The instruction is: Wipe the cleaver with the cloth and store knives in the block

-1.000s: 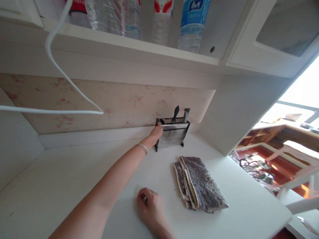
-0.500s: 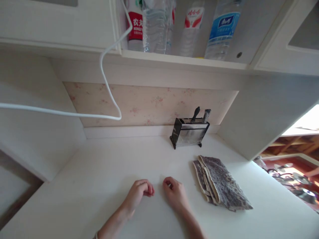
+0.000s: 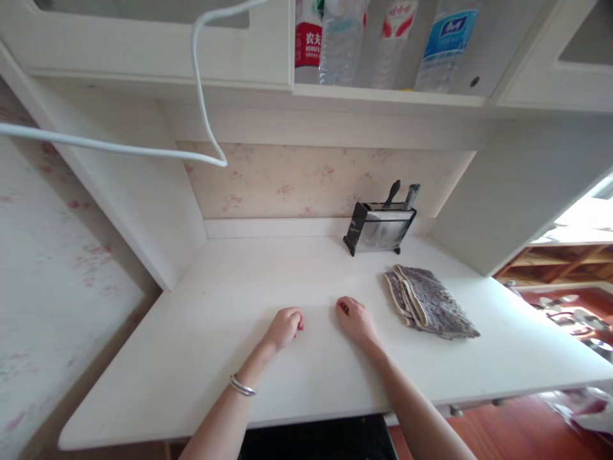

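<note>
My left hand (image 3: 284,328) rests on the white counter (image 3: 268,265) with its fingers curled closed and nothing seen in it; a silver bangle (image 3: 242,386) circles that wrist. To its right, my right hand (image 3: 357,321) lies on the counter in a loose fist, also with nothing visible inside. Nearest to the right hand is a folded grey-brown cloth (image 3: 433,303) with a pale edge. Behind the cloth, against the wall, stands a knife block (image 3: 385,231) with metal sides and black ends; two handles stick up from it.
Overhead, an open cabinet shelf (image 3: 383,94) holds several plastic bottles (image 3: 447,41). A white cable (image 3: 204,115) hangs across the upper left. White side panels (image 3: 517,191) bound the counter. Shiny metal items (image 3: 569,316) show beyond its right end.
My left hand has let go of the knife block's left end and come back to the counter beside my right hand. The view has swung left and widened. Knife block and cloth stay put.
</note>
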A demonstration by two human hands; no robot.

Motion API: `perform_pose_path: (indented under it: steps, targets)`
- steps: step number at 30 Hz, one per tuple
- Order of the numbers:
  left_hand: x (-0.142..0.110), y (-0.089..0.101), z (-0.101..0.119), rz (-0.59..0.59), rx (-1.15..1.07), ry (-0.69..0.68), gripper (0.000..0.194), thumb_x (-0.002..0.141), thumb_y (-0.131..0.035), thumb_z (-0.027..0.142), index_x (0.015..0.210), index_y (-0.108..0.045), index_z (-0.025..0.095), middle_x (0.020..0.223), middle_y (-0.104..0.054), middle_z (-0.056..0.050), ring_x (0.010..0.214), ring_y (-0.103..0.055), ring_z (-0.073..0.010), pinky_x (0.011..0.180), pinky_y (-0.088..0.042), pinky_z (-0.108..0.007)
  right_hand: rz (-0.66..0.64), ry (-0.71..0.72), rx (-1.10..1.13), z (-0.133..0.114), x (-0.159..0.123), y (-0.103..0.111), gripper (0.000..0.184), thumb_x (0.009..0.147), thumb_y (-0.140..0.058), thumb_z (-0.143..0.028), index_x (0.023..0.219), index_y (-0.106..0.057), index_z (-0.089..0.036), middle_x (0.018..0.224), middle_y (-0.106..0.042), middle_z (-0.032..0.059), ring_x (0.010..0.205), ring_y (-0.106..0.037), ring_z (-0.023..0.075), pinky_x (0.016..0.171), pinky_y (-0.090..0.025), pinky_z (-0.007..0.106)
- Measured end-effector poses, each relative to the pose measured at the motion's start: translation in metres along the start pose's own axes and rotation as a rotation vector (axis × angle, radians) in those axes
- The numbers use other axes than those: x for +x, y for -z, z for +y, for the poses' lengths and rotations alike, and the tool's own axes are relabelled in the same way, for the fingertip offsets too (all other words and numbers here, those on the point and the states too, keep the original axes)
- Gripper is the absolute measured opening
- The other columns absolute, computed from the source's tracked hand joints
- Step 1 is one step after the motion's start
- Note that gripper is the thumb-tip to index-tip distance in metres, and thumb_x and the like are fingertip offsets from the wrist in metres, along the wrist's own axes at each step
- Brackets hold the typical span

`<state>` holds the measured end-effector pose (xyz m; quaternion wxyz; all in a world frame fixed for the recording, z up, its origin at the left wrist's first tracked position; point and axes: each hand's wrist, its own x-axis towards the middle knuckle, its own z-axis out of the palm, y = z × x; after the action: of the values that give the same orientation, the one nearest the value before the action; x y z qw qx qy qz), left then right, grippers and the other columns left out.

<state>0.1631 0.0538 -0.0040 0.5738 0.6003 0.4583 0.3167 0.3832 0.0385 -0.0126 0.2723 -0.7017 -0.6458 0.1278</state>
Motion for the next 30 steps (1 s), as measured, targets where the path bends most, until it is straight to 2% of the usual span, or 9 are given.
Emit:
perform_pose_path:
  steps: [3,7,30]
  targets:
    - [-0.0046,-0.0015,-0.0008,-0.009,0.032,-0.031,0.018,0.068,-0.040,0.022,0.052,-0.050,0.020,0.049,-0.048,0.003,0.045,-0.040,-0.0114,0.049,-0.028,-0.026,0.010,0.025,-0.004,-0.0014,-0.0044,0.0011,0.019,0.083,-0.048,-0.021,0.086,-0.066,-0.021,0.087,-0.068,0.0037,0.076,-0.058,0.0151,0.070,-0.037,0.023]
    - [-0.0045,0.0001,0.0038,0.002,0.017,-0.035,0.016,0.067,-0.038,0.022,0.054,-0.048,0.019,0.056,-0.053,0.001,0.045,-0.041,-0.0107,0.048,-0.030,-0.026,0.011,0.050,0.004,-0.0030,-0.0035,0.0019,0.019,0.083,-0.048,-0.020,0.086,-0.066,-0.021,0.087,-0.068,0.0032,0.076,-0.059,0.0144,0.070,-0.038,0.023]
    - [-0.0013,0.0034,0.0046,0.027,-0.081,-0.022,0.013,0.065,-0.039,0.023,0.056,-0.047,0.019,0.056,-0.053,0.001,0.045,-0.040,-0.0095,0.047,-0.029,-0.024,0.009,0.053,0.033,0.0006,-0.0005,0.0029,0.019,0.083,-0.047,-0.020,0.084,-0.067,-0.021,0.085,-0.069,0.0025,0.077,-0.061,0.0158,0.071,-0.040,0.023]
